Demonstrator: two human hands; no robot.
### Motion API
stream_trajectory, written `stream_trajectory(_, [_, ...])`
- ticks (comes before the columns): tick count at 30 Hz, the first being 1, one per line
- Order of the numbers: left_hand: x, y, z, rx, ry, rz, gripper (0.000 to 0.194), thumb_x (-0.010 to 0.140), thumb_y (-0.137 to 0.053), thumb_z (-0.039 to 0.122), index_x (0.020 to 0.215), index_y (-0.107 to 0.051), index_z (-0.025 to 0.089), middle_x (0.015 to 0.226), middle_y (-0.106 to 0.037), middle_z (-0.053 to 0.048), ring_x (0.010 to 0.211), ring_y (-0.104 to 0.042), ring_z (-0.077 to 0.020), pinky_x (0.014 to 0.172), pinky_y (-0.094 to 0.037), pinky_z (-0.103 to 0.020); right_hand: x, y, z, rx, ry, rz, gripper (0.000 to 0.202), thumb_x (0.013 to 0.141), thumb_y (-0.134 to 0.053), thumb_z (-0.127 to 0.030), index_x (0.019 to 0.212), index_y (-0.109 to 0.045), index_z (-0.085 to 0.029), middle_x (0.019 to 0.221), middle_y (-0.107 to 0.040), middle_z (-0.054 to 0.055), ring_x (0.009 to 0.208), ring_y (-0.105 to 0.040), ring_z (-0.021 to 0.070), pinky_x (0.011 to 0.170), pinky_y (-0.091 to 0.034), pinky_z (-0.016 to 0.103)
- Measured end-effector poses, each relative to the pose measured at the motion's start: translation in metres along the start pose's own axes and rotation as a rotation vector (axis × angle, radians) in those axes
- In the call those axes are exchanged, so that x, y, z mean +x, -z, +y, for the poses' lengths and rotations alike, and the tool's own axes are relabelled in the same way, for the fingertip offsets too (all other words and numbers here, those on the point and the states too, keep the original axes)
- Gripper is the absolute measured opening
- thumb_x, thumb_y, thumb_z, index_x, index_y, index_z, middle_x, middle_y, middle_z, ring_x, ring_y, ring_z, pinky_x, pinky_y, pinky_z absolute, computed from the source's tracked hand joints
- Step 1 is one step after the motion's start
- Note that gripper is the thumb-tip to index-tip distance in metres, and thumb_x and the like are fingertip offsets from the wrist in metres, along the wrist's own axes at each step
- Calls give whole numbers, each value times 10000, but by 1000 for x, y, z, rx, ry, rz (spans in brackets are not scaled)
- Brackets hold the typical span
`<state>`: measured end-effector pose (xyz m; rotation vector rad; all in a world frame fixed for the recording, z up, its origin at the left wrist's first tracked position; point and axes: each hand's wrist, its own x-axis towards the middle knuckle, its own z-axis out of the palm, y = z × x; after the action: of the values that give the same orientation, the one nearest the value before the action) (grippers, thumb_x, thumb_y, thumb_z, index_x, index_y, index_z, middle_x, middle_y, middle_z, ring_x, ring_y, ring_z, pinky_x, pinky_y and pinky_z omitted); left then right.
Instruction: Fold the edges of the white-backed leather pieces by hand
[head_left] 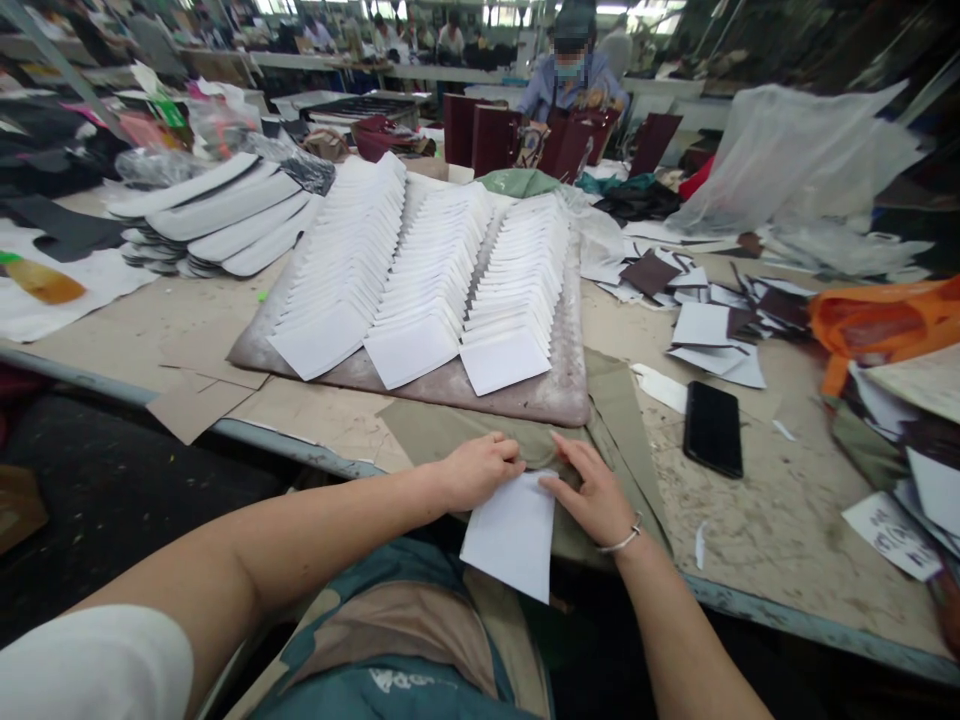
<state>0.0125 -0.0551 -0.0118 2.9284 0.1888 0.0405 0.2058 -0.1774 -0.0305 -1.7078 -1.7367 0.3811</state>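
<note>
While my left hand (484,470) curls its fingers at the upper edge of 1 white piece (510,530), my right hand (592,490) lays its thumb on that piece's upper right corner, its other fingers loosely extended. I cannot tell whether the left fingertips clench the piece or the olive cloth (622,440) beneath them. The piece slants between my forearms, its lower part reaching past the near edge of the table (780,500) over my lap.

Just beyond my knuckles runs the near edge of the padded board (525,400), which bears 3 overlapping rows of white pieces (427,270). To my left, 1 brown sheet (196,405) juts over the table edge. To my right, a strip of tabletop lies between the cloth and the black phone (712,430), with 1 small white scrap (700,545) near the edge. Farther right are the orange bag (892,320) and a handwritten card (892,535). Across the table, 1 person (574,85) is behind dark red panels (495,138).
</note>
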Motion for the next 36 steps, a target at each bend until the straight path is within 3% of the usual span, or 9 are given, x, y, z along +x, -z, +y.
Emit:
stream_trajectory(5, [0,0,-1,3,3,-9,237,913,-448,196,1102,-590,185,902,-538,-51,820,-461,-181,777,-395,-279,-2,2,5,-31,73,-46,189,836,-596,-245,999,-691,-247,902,-606,48,882,-552,203,800,-476,375])
stream_trajectory(15, [0,2,0,-34,8,-16,377,891,-448,153,1256,-510,221,917,-521,-52,813,-459,-177,775,-385,-279,1,0,1,-125,160,-52,145,866,-578,-241,832,-719,-259,817,-628,31,787,-522,178,713,-432,333])
stream_trajectory(19, [1,4,0,-28,-12,-21,342,905,-458,222,1234,-531,281,890,-494,-45,793,-444,-179,739,-377,-283,2,1,-4,-222,185,-88,157,869,-566,-210,829,-710,-256,849,-630,32,804,-510,179,733,-413,337])
stream_trajectory(25, [4,5,0,-1,-43,-10,283,909,-460,256,1169,-574,250,893,-490,-61,804,-423,-193,688,-368,-286,2,2,-9,-251,182,-124,174,865,-550,-177,847,-702,-260,863,-624,36,843,-517,191,792,-425,364])
stream_trajectory(27, [4,5,0,0,-43,-10,277,919,-446,269,1163,-577,249,889,-492,-61,795,-420,-190,676,-363,-284,-1,2,-5,-156,110,-88,160,857,-570,-208,956,-688,-250,902,-608,46,867,-536,189,794,-454,356])
stream_trajectory(30, [3,3,-1,-2,-46,1,285,924,-441,272,1177,-569,251,895,-495,-60,800,-421,-186,681,-359,-283,-6,5,1,-51,-6,-3,351,805,-643,-292,1149,-618,-225,999,-575,72,912,-556,202,798,-492,361])
stream_trajectory(36, [3,1,-4,-48,-41,17,265,914,-456,264,1141,-593,251,893,-502,-61,806,-421,-189,690,-361,-290,-9,7,5,-13,44,-20,161,834,-601,-290,945,-713,-259,843,-602,40,800,-582,182,714,-510,341])
